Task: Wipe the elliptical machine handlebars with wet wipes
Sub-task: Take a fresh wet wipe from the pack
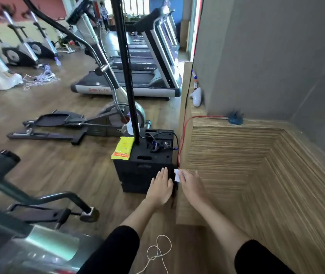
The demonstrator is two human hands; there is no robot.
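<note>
Wet wipe (pixel 177 175) pinched in right hand (pixel 192 185), both arms stretched forward, low over the black box (pixel 143 165).
Right hand: fingers curled on the white wipe, which sticks out at its 11 o'clock. Left hand (pixel 160 187): flat, palm down, fingers straight and together, holding nothing, just beside the right; contact with the box unclear. Yellow wipes pack (pixel 123 148) lies on the box's edge at 11 o'clock from the hands. Elliptical machine (pixel 58 117) stands further out at 10 o'clock, well apart. Wooden ledge (pixel 236 155) at 3 o'clock.
</note>
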